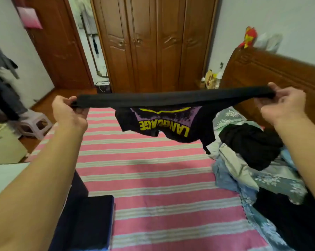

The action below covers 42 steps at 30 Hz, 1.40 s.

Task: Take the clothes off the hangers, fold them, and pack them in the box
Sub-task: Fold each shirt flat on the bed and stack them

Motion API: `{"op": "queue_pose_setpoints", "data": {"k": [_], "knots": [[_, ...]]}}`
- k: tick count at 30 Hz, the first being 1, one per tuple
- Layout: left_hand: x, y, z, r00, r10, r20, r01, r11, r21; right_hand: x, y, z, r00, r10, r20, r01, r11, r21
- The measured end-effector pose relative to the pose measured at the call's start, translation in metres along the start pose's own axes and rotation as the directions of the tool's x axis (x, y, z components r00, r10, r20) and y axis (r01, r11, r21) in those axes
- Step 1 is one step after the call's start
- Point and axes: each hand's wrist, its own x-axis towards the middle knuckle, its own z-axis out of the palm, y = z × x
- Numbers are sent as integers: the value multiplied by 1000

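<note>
A black T-shirt (164, 122) with a purple and yellow print reading "LANGUAGE" hangs stretched in the air over the bed. My left hand (69, 113) pinches its left end and my right hand (281, 105) pinches its right end, so the top edge is pulled taut between them. The printed part sags below that edge, above the pink striped bedsheet (153, 174). A stack of folded dark clothes (88, 221) lies at the near left of the bed. A heap of unfolded clothes (250, 147), black, white and light blue, lies on the right side.
A pale box (4, 142) stands on the floor left of the bed, with a white plastic stool (35, 124) behind it. A wooden wardrobe (153, 42) fills the far wall and a wooden headboard (272, 75) rises on the right. A floral quilt (272, 182) lies under the heap.
</note>
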Motion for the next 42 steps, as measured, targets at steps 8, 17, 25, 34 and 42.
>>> {"op": "queue_pose_setpoints", "data": {"k": [8, 17, 25, 34, 42], "knots": [[-40, -110, -215, 969, 2, -248, 125, 860, 494, 1, 100, -164, 943, 178, -280, -292, 845, -447], [-121, -258, -438, 732, -141, -666, 619, 545, 566, -24, 232, -442, 692, 292, -660, -704, 474, -528], [-136, -356, -563, 626, -78, -776, 617, 658, 431, -50, 330, -590, 521, 306, -797, -801, 498, -333], [-147, -366, -572, 616, -151, -773, 629, 686, 367, -75, 329, -575, 445, 368, -816, -838, 493, -235], [-158, -318, -591, 554, -60, -830, 738, 496, 457, -129, 312, -570, 269, 261, -927, -901, 409, -146]]}}
